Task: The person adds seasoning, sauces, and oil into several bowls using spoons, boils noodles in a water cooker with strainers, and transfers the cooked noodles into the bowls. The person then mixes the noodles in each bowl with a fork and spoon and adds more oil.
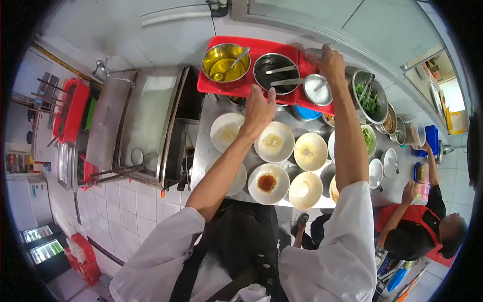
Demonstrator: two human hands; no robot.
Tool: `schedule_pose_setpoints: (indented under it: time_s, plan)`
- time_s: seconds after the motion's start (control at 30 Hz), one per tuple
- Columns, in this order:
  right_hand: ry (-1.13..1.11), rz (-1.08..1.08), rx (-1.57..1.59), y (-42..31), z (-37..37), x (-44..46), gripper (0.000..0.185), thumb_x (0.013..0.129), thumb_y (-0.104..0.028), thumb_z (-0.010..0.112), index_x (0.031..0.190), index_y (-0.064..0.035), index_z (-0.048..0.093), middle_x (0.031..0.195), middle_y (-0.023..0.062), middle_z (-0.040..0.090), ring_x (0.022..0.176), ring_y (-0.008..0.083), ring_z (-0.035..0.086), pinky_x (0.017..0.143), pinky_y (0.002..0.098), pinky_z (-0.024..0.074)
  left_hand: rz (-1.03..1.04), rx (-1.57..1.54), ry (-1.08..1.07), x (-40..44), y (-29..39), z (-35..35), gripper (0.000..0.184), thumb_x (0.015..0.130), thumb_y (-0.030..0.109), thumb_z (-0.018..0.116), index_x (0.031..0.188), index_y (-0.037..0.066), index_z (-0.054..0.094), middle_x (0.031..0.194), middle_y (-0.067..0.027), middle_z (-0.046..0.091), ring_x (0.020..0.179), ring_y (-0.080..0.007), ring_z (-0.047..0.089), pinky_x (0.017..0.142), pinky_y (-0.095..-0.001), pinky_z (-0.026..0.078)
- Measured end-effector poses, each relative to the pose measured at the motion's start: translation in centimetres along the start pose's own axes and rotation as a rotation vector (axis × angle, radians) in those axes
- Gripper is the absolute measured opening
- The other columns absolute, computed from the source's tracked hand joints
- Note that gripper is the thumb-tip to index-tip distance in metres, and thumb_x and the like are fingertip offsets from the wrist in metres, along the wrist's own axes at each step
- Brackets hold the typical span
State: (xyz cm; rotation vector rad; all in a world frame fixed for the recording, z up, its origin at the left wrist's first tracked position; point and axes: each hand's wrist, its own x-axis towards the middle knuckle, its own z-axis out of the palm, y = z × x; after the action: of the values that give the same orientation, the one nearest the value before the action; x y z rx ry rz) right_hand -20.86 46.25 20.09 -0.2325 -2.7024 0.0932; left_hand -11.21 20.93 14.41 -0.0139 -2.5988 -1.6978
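My left hand (pixel 259 108) is just in front of the red tray (pixel 229 89), its fingers apart near the tray's front edge and below a dark pot (pixel 276 63) with metal utensils in it. Farther right, my right hand (pixel 332 64) has its fingers around a small clear container (pixel 314 55) at the tray's back right. Below that hand sits a bowl of white powder (pixel 317 89) with a spoon. A steel pot of yellow oil (pixel 225 65) with a ladle stands on the tray's left. Several white bowls (pixel 273 142) lie in front, one with brown sauce (pixel 266 183).
To the left is a steel sink or vat (pixel 151 116) with handled strainers. On the right stand a steel bowl of greens (pixel 369 98) with tongs and more containers. A co-worker (pixel 412 226) in a red apron works at the counter's right end.
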Motion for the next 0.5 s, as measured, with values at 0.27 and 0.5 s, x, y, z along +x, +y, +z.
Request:
schedule_pose_setpoints:
  time_s: [0.27, 0.5]
  plan:
    - [-0.117, -0.159, -0.049, -1.3, 1.2, 1.5, 0.061, 0.073, -0.04, 0.079, 0.121, -0.0111, 0.055, 0.11, 0.0199, 0.062, 0.107, 0.0414, 0.058, 0.082, 0.0537, 0.0507, -0.118, -0.066, -0.055, 2.8, 2.0, -1.2, 0.022, 0.085, 0.007, 0.06, 0.075, -0.012, 0.057, 0.068, -0.0306, 0.064, 0.066, -0.0392, 0.069, 0.069, -0.0417, 0.056]
    - [0.106, -0.264, -0.011, -2.3, 0.7, 0.3, 0.04, 0.084, -0.031, 0.069, 0.116, -0.0087, 0.061, 0.113, 0.0175, 0.061, 0.107, 0.0416, 0.056, 0.088, 0.0509, 0.0485, -0.117, -0.065, 0.039, 3.1, 2.8, -1.7, 0.02, 0.085, 0.006, 0.059, 0.075, -0.011, 0.055, 0.055, -0.0261, 0.061, 0.057, -0.0343, 0.069, 0.06, -0.0388, 0.057]
